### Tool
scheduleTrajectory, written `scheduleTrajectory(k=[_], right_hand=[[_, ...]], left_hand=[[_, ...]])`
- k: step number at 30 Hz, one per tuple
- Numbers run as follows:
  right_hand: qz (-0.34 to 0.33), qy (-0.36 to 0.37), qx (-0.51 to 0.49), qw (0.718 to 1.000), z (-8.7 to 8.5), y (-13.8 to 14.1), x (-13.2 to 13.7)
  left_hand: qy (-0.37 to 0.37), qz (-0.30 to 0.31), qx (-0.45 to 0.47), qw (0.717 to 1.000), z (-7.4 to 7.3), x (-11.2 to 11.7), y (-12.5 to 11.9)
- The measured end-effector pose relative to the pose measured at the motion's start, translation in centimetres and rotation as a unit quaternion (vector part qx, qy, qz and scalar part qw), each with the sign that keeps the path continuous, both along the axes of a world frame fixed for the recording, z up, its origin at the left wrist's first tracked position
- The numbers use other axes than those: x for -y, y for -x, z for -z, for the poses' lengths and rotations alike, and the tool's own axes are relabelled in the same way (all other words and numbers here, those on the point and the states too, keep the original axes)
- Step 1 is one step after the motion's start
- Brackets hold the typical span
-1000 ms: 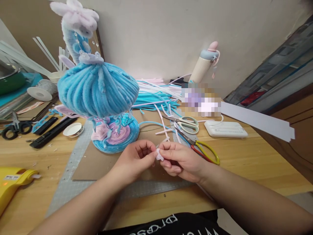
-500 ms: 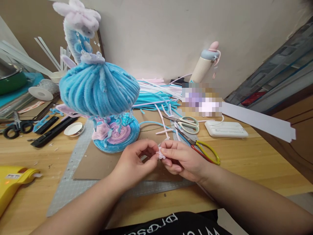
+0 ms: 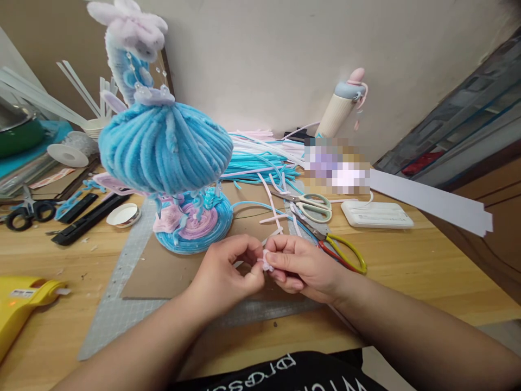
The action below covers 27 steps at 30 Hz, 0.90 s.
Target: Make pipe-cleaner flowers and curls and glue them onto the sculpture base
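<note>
A small piece of pale pink pipe cleaner (image 3: 267, 261), bent into a little bunch, is pinched between my two hands above the brown cardboard (image 3: 150, 277). Thumb and index finger of my left hand (image 3: 232, 269) close on its left edge. My right hand (image 3: 305, 266) grips it from the other side, thumb on top and the other fingers curled below. Much of the piece is hidden by the fingertips. Behind my left hand stands a jellyfish-like craft with a blue pipe-cleaner dome (image 3: 165, 149) over a round coiled blue and pink base (image 3: 195, 247).
Scissors with yellow and red handles (image 3: 345, 252) lie beyond my right hand, cream-handled scissors (image 3: 315, 208) behind them. A yellow glue gun (image 3: 24, 304) is at the left. Blue and white pipe cleaners (image 3: 260, 163) lie at the back, near a bottle (image 3: 337, 111) and a white power bank (image 3: 376, 215).
The pink piece has turned slightly between my fingers and shifted a little left. Both hands stay in nearly the same place.
</note>
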State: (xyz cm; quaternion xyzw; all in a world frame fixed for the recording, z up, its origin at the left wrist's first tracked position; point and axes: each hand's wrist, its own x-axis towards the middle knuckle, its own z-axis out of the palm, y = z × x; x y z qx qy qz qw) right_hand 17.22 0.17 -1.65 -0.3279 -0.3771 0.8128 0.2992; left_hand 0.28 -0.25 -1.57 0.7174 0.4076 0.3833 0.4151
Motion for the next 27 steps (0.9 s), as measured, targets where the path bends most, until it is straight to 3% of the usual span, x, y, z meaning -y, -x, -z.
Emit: scheduleTrajectory(k=[4, 10, 16, 22, 27], right_hand=[[0.001, -0.016, 0.012, 1.000, -0.1, 0.0, 0.0], [0.044, -0.053, 0.043, 0.997, -0.2, 0.3, -0.1], [0.029, -0.126, 0.109, 0.986, -0.3, -0.2, -0.3], [0.021, -0.263, 0.240, 0.934, -0.4, -0.5, -0.1], [0.023, -0.339, 0.319, 0.885, -0.8, -0.4, -0.2]], left_hand=[[0.027, 0.007, 0.020, 0.999, 0.0, -0.1, -0.1], [0.008, -0.046, 0.035, 0.998, 0.0, 0.3, -0.2], [0.141, -0.026, 0.092, 0.985, -0.1, -0.2, -0.1], [0.239, 0.016, 0.119, 0.963, -0.3, -0.7, -0.1], [0.237, 0.026, 0.039, 0.970, -0.4, -0.7, -0.1]])
